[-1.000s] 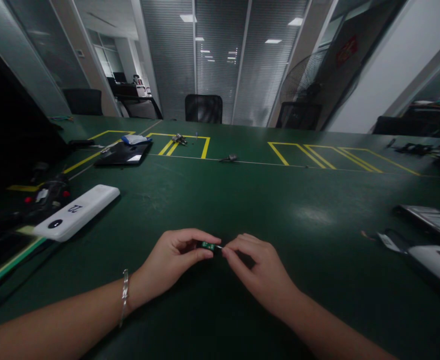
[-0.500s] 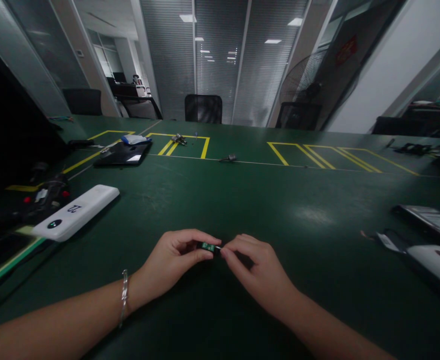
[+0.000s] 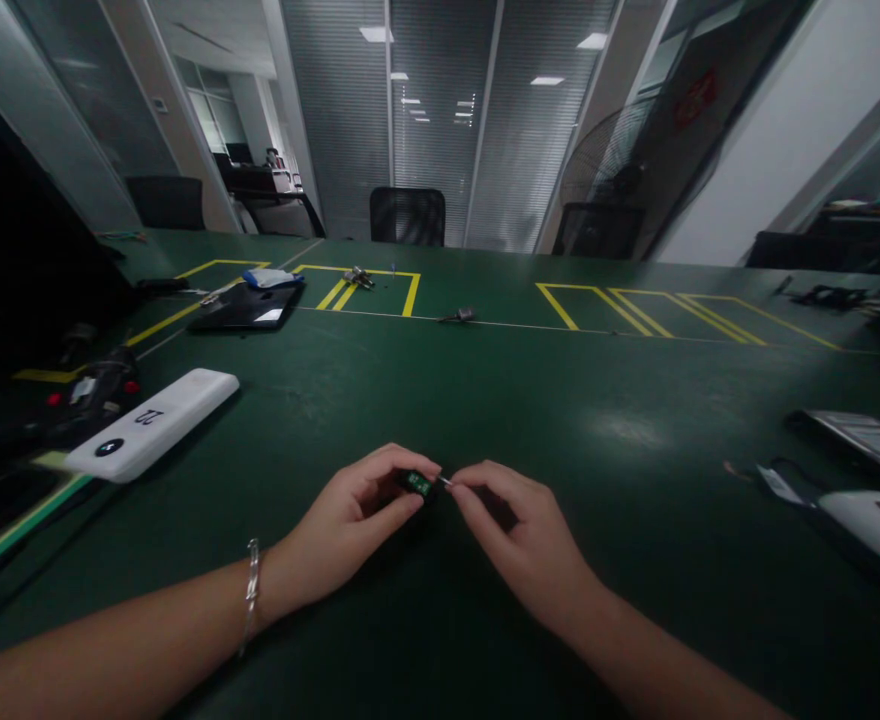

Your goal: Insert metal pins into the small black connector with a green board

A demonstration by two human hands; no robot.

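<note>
Between the thumb and fingers of my left hand (image 3: 357,505) is a small green circuit board (image 3: 417,483) with dark edges. My right hand (image 3: 519,530) pinches a thin, short, silvery piece (image 3: 444,481) by its end, and the piece points left toward the board. Whether its tip touches the board I cannot tell. Both hands are close together above the green table (image 3: 440,400). My left fingers hide part of the board.
A white power bank marked 22 (image 3: 155,425) lies at left, near a black device with red buttons (image 3: 102,385). Farther back are a dark laptop-like slab (image 3: 245,307), small metal parts (image 3: 358,278) and a dark small part (image 3: 458,315). Another white device (image 3: 879,520) lies at right.
Both hands have risen slightly in the view. The board has tilted in my left hand, and more of the silvery piece shows between it and my right fingertips.
</note>
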